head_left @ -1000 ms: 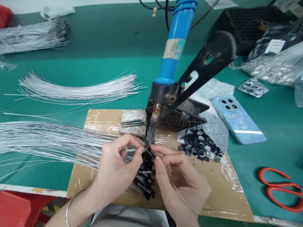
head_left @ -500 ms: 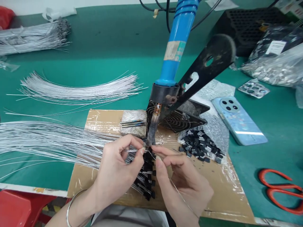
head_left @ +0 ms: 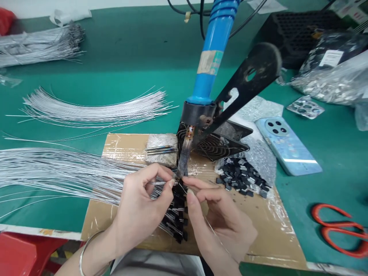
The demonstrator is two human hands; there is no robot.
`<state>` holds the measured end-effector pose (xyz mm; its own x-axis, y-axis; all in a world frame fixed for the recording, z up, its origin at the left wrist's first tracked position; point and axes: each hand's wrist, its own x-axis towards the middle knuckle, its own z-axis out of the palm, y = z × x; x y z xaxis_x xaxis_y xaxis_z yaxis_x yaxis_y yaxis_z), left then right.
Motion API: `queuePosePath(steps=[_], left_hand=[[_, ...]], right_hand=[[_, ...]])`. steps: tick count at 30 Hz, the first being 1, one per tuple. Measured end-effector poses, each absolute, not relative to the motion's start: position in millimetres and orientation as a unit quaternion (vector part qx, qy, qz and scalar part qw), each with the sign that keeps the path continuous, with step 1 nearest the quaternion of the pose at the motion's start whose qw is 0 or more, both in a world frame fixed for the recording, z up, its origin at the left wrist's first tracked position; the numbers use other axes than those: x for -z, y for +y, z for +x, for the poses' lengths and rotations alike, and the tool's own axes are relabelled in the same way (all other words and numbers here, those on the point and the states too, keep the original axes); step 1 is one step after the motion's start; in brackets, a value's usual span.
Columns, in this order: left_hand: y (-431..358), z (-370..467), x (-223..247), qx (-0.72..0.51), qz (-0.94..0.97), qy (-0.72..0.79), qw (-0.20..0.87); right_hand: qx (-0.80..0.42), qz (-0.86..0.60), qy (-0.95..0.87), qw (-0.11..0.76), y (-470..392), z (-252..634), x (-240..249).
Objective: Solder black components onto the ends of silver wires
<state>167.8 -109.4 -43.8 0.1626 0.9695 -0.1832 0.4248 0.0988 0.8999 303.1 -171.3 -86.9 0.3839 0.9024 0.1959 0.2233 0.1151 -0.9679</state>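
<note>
My left hand (head_left: 148, 203) pinches the end of a thin grey wire just below the tip of a soldering iron (head_left: 184, 161). The iron has a blue handle (head_left: 211, 53) and hangs tip-down in a black metal holder (head_left: 247, 80). To the right of the tip, my right hand (head_left: 221, 218) pinches a thin strand of solder wire (head_left: 214, 232), which trails down across the palm. The join at the tip is partly hidden by fingertips. Beneath the hands lie wires with black ends (head_left: 176, 226); their long grey lengths (head_left: 57, 168) run left.
Cardboard (head_left: 276, 237) lies under the work. Small black pieces (head_left: 244, 176), a blue phone (head_left: 289, 145) and red scissors (head_left: 339, 230) are on the right. A curved wire bundle (head_left: 97, 111) lies at left, and a wrapped block with metal rods (head_left: 161, 153) beside the iron.
The whole view has shifted slightly, so things on the right appear a little further left. Both hands keep their pinches at the iron's tip.
</note>
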Motion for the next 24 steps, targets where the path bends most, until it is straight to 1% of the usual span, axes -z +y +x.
queuePosePath(steps=[6,12,24], left_hand=[[-107.4,169.4,43.2,-0.282,0.605,0.579,0.468],[-108.1,169.9,41.8,-0.284,0.604,0.581,0.466],[-107.3,170.7,40.9,-0.293,0.603,0.58,0.463]], right_hand=[[-0.272,-0.598,-0.49,0.574,-170.5,303.3,88.8],[-0.269,-0.592,-0.483,0.587,-170.0,302.0,90.2],[-0.264,-0.59,-0.49,0.585,-170.1,302.1,89.6]])
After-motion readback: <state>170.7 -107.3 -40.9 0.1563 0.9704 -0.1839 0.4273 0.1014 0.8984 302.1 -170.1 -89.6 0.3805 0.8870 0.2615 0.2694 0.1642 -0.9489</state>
